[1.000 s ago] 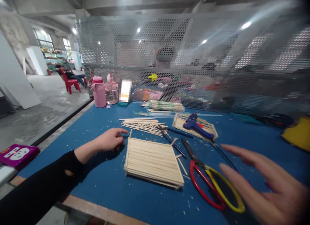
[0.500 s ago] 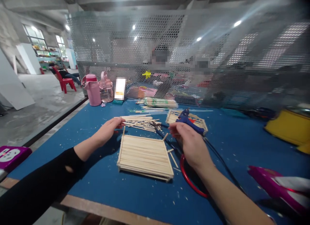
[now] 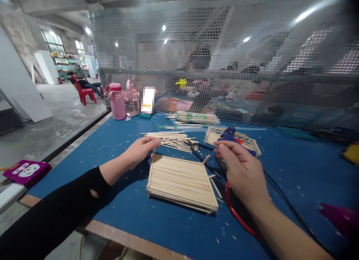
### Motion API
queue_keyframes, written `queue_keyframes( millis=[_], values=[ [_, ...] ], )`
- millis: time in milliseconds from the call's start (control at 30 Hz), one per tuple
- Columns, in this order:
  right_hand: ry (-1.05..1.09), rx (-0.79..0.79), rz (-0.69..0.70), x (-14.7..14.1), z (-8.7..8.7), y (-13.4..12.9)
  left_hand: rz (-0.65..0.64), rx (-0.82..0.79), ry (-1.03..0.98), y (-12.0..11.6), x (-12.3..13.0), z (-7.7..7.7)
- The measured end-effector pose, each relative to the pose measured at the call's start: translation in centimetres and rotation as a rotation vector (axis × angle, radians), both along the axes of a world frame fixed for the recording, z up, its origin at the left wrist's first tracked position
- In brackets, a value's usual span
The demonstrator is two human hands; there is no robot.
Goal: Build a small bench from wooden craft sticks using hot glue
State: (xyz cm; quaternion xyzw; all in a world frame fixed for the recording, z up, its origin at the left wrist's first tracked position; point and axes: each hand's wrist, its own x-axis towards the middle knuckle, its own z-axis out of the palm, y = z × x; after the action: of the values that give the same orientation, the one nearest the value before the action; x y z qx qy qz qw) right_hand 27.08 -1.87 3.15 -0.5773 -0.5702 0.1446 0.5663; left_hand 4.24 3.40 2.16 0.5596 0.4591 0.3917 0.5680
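Observation:
A flat panel of pale wooden sticks, built up into a shallow frame, lies in front of me, with short sticks rising at its two far corners. At its far left corner my left hand is closed, thumb and fingertips together at the top of the upright wooden stick. My right hand hovers right of the panel with fingers pinched; whatever they hold, if anything, is hidden. Just beyond it lies a blue glue gun, partly covered by the hand. Loose sticks and dark-handled pliers lie behind the panel.
A second stick frame lies under the glue gun. Bagged sticks, a pink thermos and a clear bottle stand along the mesh screen. A purple power strip is at left; a red ring-shaped handle at right.
My left hand has come in over the upright stick at the panel's far left corner. The right hand's fingers have drawn together. The whole view has shifted, moving things rightward.

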Motion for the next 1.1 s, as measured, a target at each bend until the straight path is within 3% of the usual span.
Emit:
queue_keyframes(
  millis=[300,900,1100],
  values=[
    [0.015,-0.004,0.006,0.32,-0.41,-0.20,0.006,-0.133,-0.087,-0.25,-0.14,0.25],
    [-0.062,0.038,0.023,0.13,-0.13,-0.31,-0.038,-0.115,-0.071,-0.28,-0.32,-0.03],
    [-0.103,0.106,-0.062,-0.02,0.12,-0.80,-0.070,-0.059,-0.056,0.01,-0.92,-0.10]
  ],
)
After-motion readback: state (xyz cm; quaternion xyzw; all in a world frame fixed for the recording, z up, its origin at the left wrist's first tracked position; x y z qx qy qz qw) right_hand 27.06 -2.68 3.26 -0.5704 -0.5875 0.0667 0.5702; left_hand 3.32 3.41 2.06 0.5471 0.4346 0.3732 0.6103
